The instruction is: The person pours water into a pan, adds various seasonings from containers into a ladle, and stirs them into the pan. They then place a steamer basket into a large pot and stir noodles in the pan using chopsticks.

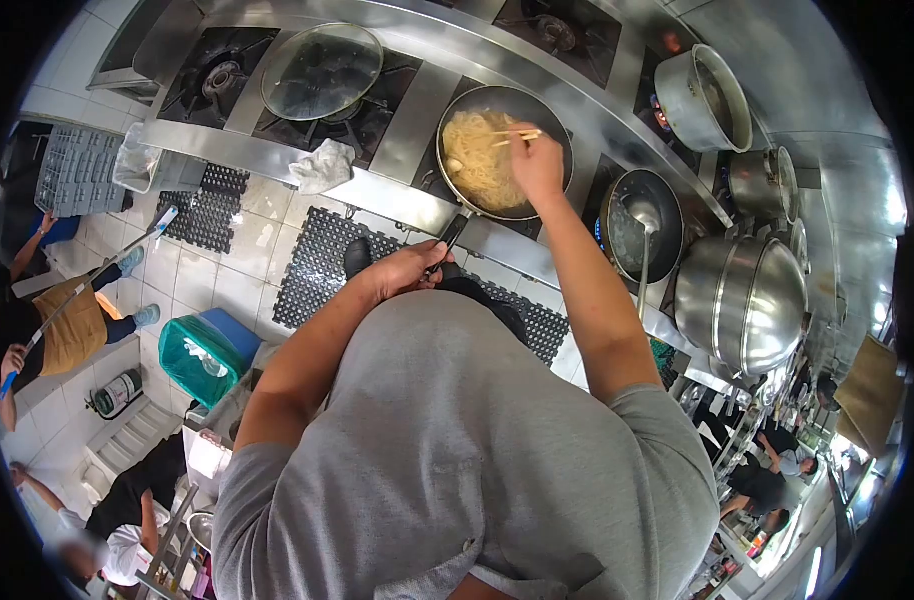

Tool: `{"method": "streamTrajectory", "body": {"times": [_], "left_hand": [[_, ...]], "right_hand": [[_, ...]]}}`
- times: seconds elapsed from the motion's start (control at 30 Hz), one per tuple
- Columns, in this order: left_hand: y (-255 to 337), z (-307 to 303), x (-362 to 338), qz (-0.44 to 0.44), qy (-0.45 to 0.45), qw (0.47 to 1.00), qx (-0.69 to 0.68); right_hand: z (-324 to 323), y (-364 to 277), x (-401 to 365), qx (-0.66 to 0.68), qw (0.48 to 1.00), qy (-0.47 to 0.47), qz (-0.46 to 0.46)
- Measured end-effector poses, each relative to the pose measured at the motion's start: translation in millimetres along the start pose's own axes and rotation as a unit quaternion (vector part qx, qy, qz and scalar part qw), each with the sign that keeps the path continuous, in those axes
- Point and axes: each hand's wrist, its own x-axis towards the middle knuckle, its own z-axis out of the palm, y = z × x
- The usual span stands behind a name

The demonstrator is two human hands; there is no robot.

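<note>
Shirt (457,430); right fingers (527,148) (tight) on chopsticks (504,137)

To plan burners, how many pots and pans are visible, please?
5: noodle pan centre; ladle wok beside it; tall pot, small pot behind; domed pot right; others possibly hidden.

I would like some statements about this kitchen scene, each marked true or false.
1. The right hand holds chopsticks over the noodles in the pan. True.
2. The left hand rests on a glass lid. False: it grips the pan handle.
3. A ladle stands in the dark wok beside the pan. True.
4. The white cloth lies inside the pan. False: it lies on the steel stove edge.
</note>
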Motion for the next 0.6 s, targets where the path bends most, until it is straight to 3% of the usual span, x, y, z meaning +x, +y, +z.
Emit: {"method": "streamTrajectory", "body": {"times": [0.1, 0.13, 0.17, 0.23, 0.3, 0.37, 0.4, 0.43, 0.5, 0.53, 0.6], "left_hand": [[3, -1, 1, -0.001, 0.003, 1.000, 0.005], [1, -3, 4, 0.002, -0.002, 1.000, 0.000], [-1, -4, 6, 0.002, -0.007, 1.000, -0.004], [3, -2, 2, 0.001, 0.000, 1.000, 0.010], [4, 0, 1, 0.001, 0.007, 1.000, 0.021], [3, -1, 3, 0.001, 0.004, 1.000, 0.004], [3, -2, 4, 0.002, 0.004, 1.000, 0.004], [2, -4, 4, -0.001, 0.001, 1.000, 0.009], [2, -5, 4, -0.005, -0.004, 1.000, 0.016], [2, -5, 4, -0.002, -0.003, 1.000, 0.014], [2, -3, 3, 0.000, -0.003, 1.000, 0.012]], "right_hand": [[-7, -11, -21, 0.007, 1.000, -0.005, 0.007], [-11, -24, -35, 0.001, 0.997, -0.066, -0.032], [-14, -23, -41, 0.000, 0.997, -0.065, -0.029], [-16, -22, -49, 0.042, 0.979, -0.146, -0.139], [-29, -9, -43, 0.012, 0.987, -0.141, -0.080], [-29, 7, -34, -0.038, 0.996, -0.019, -0.077], [-27, 6, -41, -0.038, 0.996, -0.011, -0.081], [-27, -3, -51, -0.039, 0.996, -0.010, -0.081], [-29, -20, -71, 0.006, 0.979, -0.146, -0.145], [-34, -24, -74, 0.008, 0.977, -0.172, -0.126], [-46, -4, -65, -0.007, 0.989, -0.119, -0.091]]}}
